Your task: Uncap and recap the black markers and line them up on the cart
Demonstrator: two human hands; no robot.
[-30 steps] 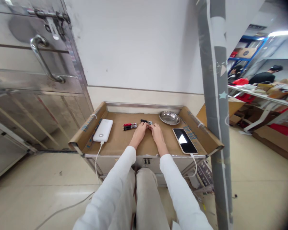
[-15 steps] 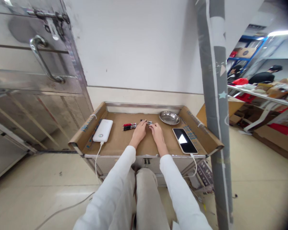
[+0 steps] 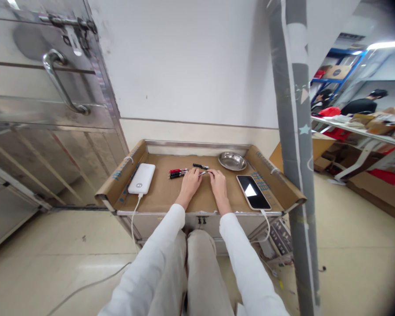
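Note:
My left hand [image 3: 190, 182] and my right hand [image 3: 218, 183] rest side by side on the cardboard-lined table top [image 3: 171, 195], fingers curled. Between their fingertips they pinch a small thin pale part [image 3: 204, 173], too small to name. A black pen piece [image 3: 200, 166] lies just beyond the fingertips. Several red and black pens [image 3: 178, 173] lie in a row to the left of my left hand.
A white power bank [image 3: 141, 178] with its cable sits at the left, a steel dish [image 3: 232, 161] at the back right, a phone [image 3: 253, 192] on a cable at the right. A grey post [image 3: 294, 131] stands right of the table. A steel door [image 3: 42, 101] is left. People work at far-right shelves.
Both hands have drawn back a little toward me, which uncovers the black pen piece; the small pale part now spans between the fingertips.

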